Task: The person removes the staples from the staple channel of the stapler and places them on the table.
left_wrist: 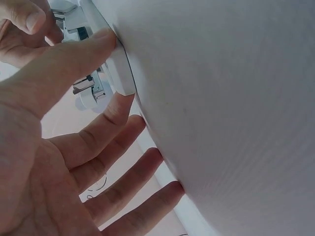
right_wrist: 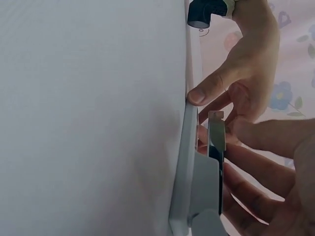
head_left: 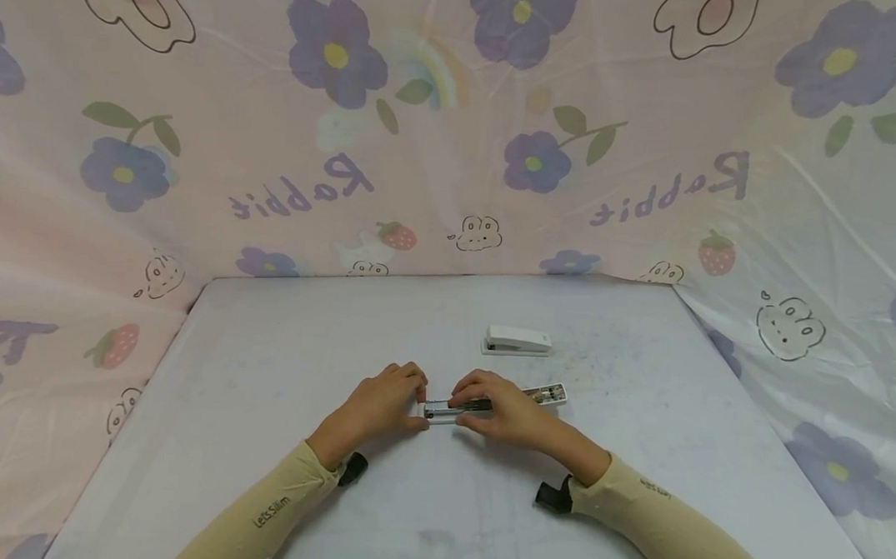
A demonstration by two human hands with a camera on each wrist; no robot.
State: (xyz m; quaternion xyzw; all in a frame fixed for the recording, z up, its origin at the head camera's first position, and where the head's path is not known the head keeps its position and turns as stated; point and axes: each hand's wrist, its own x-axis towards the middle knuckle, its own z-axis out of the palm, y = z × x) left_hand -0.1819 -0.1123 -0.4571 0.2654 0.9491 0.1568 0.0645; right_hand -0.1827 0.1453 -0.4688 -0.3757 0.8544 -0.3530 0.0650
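Observation:
A white stapler (head_left: 551, 394) lies on the table with its top arm swung back to the right and its metal inside exposed. My left hand (head_left: 384, 400) pinches the left end of its base between thumb and fingers; in the left wrist view, the thumb (left_wrist: 101, 44) presses along the base edge while the other fingertips rest at the tabletop. My right hand (head_left: 513, 416) bends over the middle of the stapler. In the right wrist view, the right thumb (right_wrist: 261, 133) and fingers close around the raised staple rail (right_wrist: 216, 135), just above the base.
A second white stapler (head_left: 517, 341), closed, stands behind the right hand. The white table (head_left: 303, 323) meets a flower-and-rabbit printed cloth (head_left: 438, 162) at the back and sides. A black wrist camera (head_left: 554, 495) sits at the right cuff, another at the left.

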